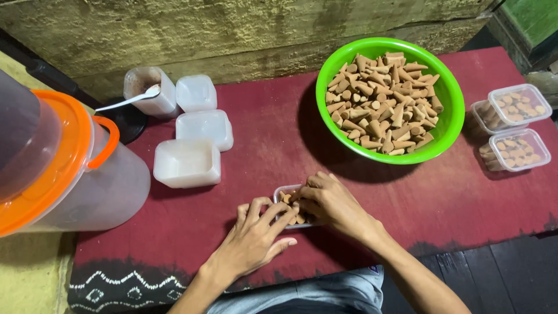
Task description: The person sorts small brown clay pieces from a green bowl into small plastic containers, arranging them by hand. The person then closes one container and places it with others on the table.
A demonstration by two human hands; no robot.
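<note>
A small clear plastic box (283,192) holding several brown cones rests on the red mat (273,128) near me. My left hand (256,237) lies flat on the mat, its fingertips reaching the box's left side and the cones inside. My right hand (330,202) covers the box's right side, fingers curled over the cones. Whether either hand grips a cone is hidden by the fingers. A green bowl (450,110) heaped with brown cones (381,102) stands at the far right of the mat.
Two lidded clear boxes of cones (511,104) (516,149) sit at the right edge. Three empty white boxes (187,163) and a cup with a spoon (148,92) stand at the left. A large clear jug with an orange lid (64,168) is far left.
</note>
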